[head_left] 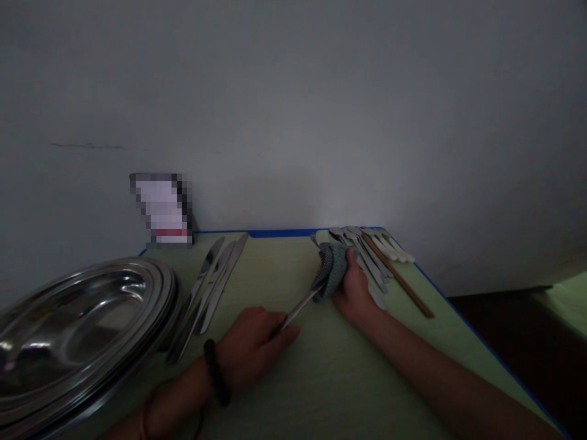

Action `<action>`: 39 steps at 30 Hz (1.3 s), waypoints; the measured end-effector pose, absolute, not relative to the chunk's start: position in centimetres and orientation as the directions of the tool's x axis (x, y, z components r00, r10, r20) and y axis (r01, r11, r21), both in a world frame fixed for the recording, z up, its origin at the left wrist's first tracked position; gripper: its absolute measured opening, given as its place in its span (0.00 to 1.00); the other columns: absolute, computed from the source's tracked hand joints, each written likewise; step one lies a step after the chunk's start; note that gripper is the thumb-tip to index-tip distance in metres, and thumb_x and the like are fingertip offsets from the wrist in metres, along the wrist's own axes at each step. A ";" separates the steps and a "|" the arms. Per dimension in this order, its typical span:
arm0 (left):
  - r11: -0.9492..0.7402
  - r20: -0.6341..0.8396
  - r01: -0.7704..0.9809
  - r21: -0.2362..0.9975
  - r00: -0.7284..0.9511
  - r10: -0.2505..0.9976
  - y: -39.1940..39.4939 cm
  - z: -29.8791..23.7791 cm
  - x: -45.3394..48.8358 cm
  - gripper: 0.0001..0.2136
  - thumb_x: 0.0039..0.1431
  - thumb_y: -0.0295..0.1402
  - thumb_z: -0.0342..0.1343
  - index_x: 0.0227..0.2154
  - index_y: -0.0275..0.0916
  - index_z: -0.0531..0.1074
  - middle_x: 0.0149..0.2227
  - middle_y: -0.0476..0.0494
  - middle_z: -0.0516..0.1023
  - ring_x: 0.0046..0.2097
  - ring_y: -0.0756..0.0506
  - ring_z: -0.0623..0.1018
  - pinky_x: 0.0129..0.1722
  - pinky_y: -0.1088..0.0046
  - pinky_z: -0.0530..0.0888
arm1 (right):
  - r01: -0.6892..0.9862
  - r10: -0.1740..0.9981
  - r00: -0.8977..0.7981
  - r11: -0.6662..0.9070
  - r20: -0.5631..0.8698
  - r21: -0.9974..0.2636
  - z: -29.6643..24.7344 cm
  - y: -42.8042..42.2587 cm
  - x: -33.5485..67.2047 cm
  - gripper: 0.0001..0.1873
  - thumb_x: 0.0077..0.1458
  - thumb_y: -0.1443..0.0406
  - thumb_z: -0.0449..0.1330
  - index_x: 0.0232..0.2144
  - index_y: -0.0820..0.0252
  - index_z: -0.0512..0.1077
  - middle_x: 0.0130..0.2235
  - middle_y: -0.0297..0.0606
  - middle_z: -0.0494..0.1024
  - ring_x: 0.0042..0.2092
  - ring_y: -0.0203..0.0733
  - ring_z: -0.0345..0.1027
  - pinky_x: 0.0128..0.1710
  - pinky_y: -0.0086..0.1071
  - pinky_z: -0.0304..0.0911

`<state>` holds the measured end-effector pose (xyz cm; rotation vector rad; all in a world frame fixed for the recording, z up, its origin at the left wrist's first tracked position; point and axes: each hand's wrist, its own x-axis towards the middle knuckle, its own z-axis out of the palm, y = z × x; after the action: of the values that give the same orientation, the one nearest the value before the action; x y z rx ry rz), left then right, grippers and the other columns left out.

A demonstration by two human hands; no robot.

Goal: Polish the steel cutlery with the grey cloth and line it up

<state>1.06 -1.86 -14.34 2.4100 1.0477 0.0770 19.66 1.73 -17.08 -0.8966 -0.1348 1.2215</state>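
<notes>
My left hand (257, 345), with a dark bracelet at its wrist, pinches one end of a slim metal piece of cutlery (301, 307) between thumb and fingers. The other end runs into a grey-green cloth (338, 267), so its kind stays hidden. Wrapped round that cloth is my right hand (355, 290), closed about the far end of the cutlery. Both hands are above the middle of the pale green table (275, 269). Just beyond the right hand lie several metal spoons (367, 252), partly covered by the hand and cloth.
Several oval steel platters (158, 278) are stacked at the left. Beside them lie several table knives (224, 278). Wooden chopsticks (408, 290) and white spoons (397, 252) lie at the right. A pixelated, upright screen-like object (162, 211) leans on the grey wall (293, 122).
</notes>
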 end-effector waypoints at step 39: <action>-0.109 -0.224 0.495 0.862 0.565 0.794 -1.8 -14.3 1.4 0.25 0.61 0.47 0.34 0.20 0.37 0.67 0.14 0.54 0.60 0.18 0.51 0.64 0.22 0.77 0.62 | -0.818 0.973 -0.177 -0.228 -0.146 -0.528 -17.0 0.2 18.0 0.12 0.45 0.68 0.49 0.28 0.57 0.72 0.31 0.35 0.78 0.42 0.42 0.70 0.45 0.39 0.64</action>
<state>1.41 -1.78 -14.35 1.7638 1.0686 0.3611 17.98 0.22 -16.97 -0.5368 -0.3892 1.7366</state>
